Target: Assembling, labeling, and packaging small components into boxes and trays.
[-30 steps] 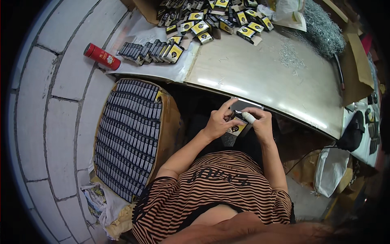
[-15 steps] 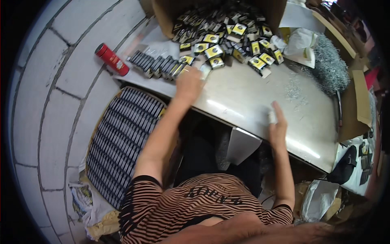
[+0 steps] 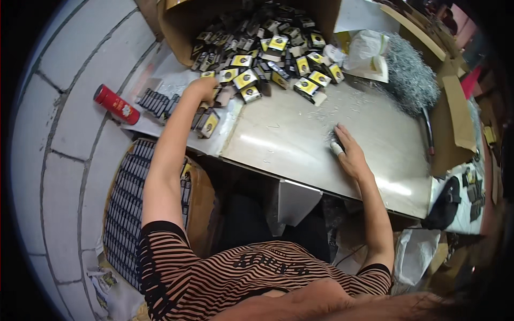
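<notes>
My left hand [image 3: 202, 90] reaches to the near left edge of a heap of small black-and-yellow boxes [image 3: 245, 79]. Its fingers curl down at a small box [image 3: 216, 94] there, and the fingertips are partly hidden. Just below that hand, a row of similar boxes [image 3: 208, 124] stands side by side on the table's left end, partly covered by my forearm. My right hand [image 3: 350, 152] rests on the metal tabletop [image 3: 289, 134], fingers stretched out and a white wrapping on one digit. Small loose metal pieces [image 3: 324, 115] lie close to its fingertips.
A cardboard carton [image 3: 174, 35] lies open behind the heap. The red cylinder [image 3: 116, 105] stands by the brick wall. At right are a tangled pile of metal pieces [image 3: 409, 75] and a white bag [image 3: 368, 56]. Below left, a carton holds rows of boxes [image 3: 128, 208].
The view has shifted, so the table sits further left. My left hand has moved left and away from me, uncovering the row's near end. My right hand has come down onto the tabletop.
</notes>
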{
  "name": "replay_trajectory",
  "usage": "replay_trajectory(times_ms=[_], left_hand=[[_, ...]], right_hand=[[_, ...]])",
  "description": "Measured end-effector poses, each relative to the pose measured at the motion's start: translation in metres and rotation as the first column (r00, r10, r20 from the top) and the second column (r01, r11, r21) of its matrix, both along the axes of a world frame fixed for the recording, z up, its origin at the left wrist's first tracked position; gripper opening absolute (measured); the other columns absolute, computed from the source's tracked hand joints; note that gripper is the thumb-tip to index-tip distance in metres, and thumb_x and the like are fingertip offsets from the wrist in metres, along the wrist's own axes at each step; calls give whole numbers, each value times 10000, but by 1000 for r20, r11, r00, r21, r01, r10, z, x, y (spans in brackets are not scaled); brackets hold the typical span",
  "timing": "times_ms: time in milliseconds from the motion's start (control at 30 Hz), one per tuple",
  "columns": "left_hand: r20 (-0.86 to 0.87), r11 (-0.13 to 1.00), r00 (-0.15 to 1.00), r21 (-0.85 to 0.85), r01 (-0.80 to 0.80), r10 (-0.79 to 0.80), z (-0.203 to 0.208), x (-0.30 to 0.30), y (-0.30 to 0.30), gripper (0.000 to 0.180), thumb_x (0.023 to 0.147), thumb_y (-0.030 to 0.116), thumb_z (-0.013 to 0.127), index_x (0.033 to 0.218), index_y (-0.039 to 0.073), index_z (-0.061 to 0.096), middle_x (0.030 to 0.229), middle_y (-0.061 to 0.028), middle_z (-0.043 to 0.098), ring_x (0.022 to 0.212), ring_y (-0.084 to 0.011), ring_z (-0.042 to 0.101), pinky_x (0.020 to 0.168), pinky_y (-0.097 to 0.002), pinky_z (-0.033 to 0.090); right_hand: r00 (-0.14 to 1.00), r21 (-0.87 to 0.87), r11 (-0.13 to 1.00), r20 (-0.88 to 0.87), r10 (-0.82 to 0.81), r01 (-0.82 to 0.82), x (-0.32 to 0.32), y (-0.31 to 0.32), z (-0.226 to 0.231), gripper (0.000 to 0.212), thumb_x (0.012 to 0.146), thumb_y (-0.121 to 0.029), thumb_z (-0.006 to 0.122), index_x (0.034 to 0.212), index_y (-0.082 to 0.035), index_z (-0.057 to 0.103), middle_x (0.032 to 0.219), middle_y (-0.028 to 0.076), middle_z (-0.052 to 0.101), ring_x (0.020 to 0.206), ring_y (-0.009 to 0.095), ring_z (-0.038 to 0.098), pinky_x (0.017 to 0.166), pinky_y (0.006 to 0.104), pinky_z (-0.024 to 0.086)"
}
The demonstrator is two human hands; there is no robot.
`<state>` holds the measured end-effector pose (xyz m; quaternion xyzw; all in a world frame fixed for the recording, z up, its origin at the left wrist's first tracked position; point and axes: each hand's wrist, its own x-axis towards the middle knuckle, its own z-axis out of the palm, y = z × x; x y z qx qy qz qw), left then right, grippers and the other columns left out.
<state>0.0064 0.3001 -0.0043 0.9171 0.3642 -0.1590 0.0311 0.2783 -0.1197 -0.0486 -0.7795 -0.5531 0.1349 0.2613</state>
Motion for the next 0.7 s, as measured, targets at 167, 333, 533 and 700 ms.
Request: replay_trajectory(times_ms=[167, 333, 533, 700], left_hand=[[-107, 996, 994, 85, -26, 35, 18, 24, -13, 636, 510, 269, 873, 1044, 0, 654, 1079, -190, 677, 1000, -321, 655, 856, -392, 530], [583, 972, 809, 224, -73, -74, 24, 14, -48, 658, 640, 239, 828, 1152, 12, 483, 1036, -220, 653, 960, -402, 626, 822, -470, 499], [872, 878, 291, -450, 164, 393, 19, 47, -188, 379, 750, 221, 803, 1000, 1, 623, 885, -84, 678, 755, -146, 614, 681, -296, 498], [679, 634, 168, -731, 251, 715, -32, -35, -319, 339, 846, 182, 712, 1110, -7, 613, 978, -45, 656, 840, -105, 585, 745, -279, 493]], right_hand=[[878, 262, 847, -7, -478, 463, 36, -130, -7, 410, 924, -87, 526, 1324, 1, 524, 1416, 201, 475, 1357, 326, 404, 1143, 361, 284], [717, 117, 766, 285, -636, 632, 41, -191, -48, 620, 905, -251, 618, 1392, 61, 394, 1472, 255, 366, 1398, 405, 291, 1165, 439, 223], [937, 113, 956, 195, -290, 272, -53, -12, -17, 622, 906, -347, 589, 1437, -84, 398, 1508, 213, 325, 1424, 361, 251, 1163, 436, 224], [979, 63, 997, 201, -45, 33, -58, 12, -40, 489, 917, -252, 559, 1375, -96, 495, 1488, 180, 380, 1393, 340, 332, 1136, 410, 296]])
